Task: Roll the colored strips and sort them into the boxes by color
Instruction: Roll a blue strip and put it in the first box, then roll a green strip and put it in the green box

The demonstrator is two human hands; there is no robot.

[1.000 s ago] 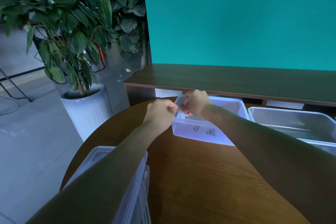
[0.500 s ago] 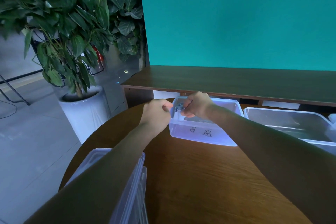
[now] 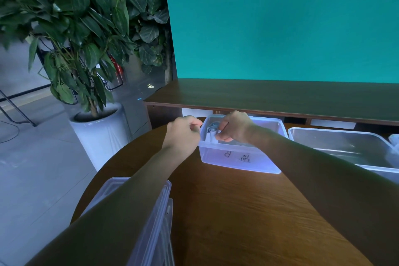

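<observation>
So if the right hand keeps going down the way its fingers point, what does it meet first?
Probably the rolled strips already lying in the box marked B; the right hand hangs just above them, pinching a strip. Depth is hard to judge.

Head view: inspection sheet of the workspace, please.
Surface: round wooden table, bare wood in the middle.
Job's things: labelled clear box at the far edge; pale rolled strip over its left end.
Clutter: second clear box to the right; stacked clear lids near left.
Hands: right hand pinches the strip; left hand curled beside the box, contents not visible.
Cables: nothing seen.
Surroundings: potted plant, teal wall, wooden sideboard.
</observation>
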